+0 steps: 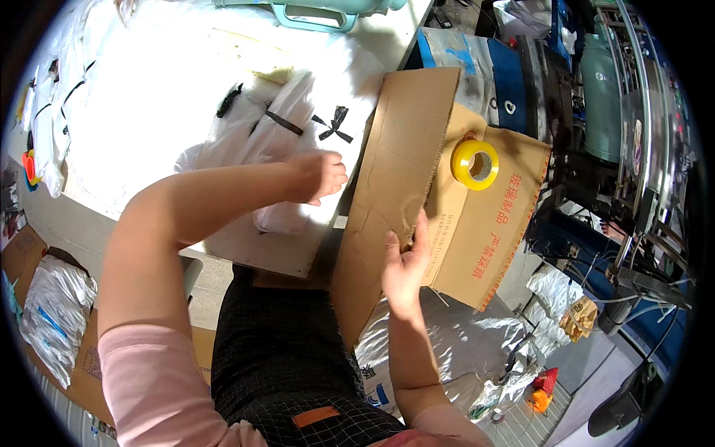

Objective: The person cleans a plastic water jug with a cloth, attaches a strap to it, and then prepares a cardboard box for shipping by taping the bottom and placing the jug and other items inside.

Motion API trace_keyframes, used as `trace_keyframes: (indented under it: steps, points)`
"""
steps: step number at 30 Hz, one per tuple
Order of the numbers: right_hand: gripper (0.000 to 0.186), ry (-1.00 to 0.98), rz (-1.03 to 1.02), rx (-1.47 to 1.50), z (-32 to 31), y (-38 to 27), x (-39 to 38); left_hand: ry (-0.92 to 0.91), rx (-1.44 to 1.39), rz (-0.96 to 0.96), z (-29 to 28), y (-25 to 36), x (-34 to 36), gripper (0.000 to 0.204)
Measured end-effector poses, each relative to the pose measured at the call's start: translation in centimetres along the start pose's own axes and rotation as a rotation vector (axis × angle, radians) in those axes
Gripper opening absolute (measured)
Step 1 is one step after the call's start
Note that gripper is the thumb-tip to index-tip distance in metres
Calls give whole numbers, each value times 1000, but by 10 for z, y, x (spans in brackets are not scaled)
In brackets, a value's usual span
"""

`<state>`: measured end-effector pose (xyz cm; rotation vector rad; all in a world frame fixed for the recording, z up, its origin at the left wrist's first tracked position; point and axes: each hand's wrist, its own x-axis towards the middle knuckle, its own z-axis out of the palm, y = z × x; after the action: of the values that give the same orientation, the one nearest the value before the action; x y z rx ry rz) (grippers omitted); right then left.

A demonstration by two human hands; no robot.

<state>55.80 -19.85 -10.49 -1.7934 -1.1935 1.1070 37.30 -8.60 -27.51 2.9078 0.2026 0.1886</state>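
My left hand (316,179) reaches over white plastic-wrapped bundles (275,112) at the worktable's right edge, fingers curled; I cannot make out what, if anything, is inside them. My right hand (406,268) grips the edge of an upright brown cardboard panel (380,171), thumb on its near face. Right of this panel, an open cardboard piece (488,238) with red printing carries a roll of yellow tape (467,170) near its upper part. Dark tie strips (334,123) lie on the white bundles.
A white worktable (283,257) fills the upper left, with a teal plastic object (313,15) at its far edge. Machinery (625,283) and a teal bottle (599,112) stand at the right. Foil-like silver sheeting (477,350) lies below, and a cardboard box (30,253) with silver packages at lower left.
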Motion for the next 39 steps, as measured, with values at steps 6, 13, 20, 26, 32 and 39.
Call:
trace_keyframes:
  steps: [6,13,20,26,32,39]
  points:
    - [55,18,-111,-1,36,6,3,-742,143,-17,-17,6,44,23]
    - [61,107,-37,290,65,3,1,-999,505,-82,-43,1,22,25]
    - [68,50,-76,405,93,8,3,-1006,411,-109,-37,-17,39,30]
    - [69,103,-98,400,96,19,0,-1106,518,-103,-84,-18,16,38]
    - [66,83,-90,277,100,16,-1,-1184,505,-155,-95,-31,21,40]
    - [67,155,-193,68,129,23,0,-1230,506,-160,-126,-38,22,42]
